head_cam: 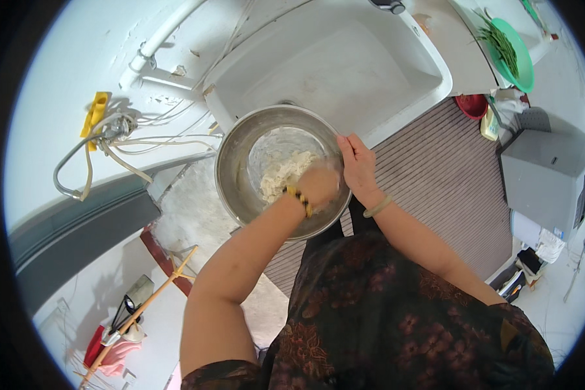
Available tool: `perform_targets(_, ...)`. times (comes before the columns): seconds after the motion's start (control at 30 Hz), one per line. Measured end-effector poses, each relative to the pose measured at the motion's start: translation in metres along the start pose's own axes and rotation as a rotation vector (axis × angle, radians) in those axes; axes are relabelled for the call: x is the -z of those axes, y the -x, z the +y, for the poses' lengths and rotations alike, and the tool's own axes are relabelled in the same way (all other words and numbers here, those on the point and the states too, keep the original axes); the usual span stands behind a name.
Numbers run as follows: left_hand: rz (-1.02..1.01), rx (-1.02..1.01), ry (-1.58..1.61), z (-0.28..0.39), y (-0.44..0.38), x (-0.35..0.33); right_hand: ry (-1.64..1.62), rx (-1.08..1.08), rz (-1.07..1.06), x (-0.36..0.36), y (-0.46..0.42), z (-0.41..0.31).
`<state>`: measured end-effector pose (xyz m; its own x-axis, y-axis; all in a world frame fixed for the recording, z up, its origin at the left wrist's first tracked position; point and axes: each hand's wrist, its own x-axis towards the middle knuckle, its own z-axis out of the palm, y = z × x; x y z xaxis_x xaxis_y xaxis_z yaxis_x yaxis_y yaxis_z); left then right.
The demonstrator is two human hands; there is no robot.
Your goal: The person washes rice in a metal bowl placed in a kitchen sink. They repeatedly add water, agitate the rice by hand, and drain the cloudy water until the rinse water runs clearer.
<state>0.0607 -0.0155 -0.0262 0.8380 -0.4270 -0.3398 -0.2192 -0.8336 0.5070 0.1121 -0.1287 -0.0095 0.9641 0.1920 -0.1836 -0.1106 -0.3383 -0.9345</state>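
Observation:
A wide stainless steel bowl [234, 146] is tilted against the front rim of a white sink. Crumbly pale dough [287, 170] lies in it, with a white floury film over the bottom around it. My left hand [319, 185] is inside the bowl at the right edge of the dough. It is motion-blurred and its fingers cannot be made out. A yellow and black beaded bracelet [300, 199] circles that wrist. My right hand [358, 163] grips the bowl's right rim, thumb up at the edge, and a pale bangle [378, 206] sits on its wrist.
Behind the bowl is the white sink [321, 58]. A green basin [526, 63] of green beans [502, 48] stands at upper right. On the right are a red bowl [472, 106] and a grey bin [541, 170]. Hoses [122, 126] hang at left, above a bamboo pole [141, 309].

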Motion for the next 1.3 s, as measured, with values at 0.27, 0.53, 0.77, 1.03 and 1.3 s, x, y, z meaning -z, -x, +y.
perform_targets(0.27,0.573,0.204,0.216,0.008,-0.021,0.011,-0.078,0.028,-0.073,0.005,-0.004,0.015)
perform_targets(0.53,0.487,0.276,0.337,0.0,-0.016,0.042,-0.168,0.009,-0.051,0.001,0.001,0.021)
perform_targets(0.77,0.235,-0.057,-0.051,0.023,0.017,-0.007,-0.045,-0.017,-0.047,0.004,0.0,0.013)
perform_targets(1.03,-0.067,-0.336,-0.399,0.008,0.042,-0.003,-0.012,0.052,-0.169,0.01,-0.014,0.001)
perform_targets(1.3,-0.253,-0.049,-0.193,0.023,0.019,0.013,0.201,0.2,-0.295,0.01,-0.029,-0.009)
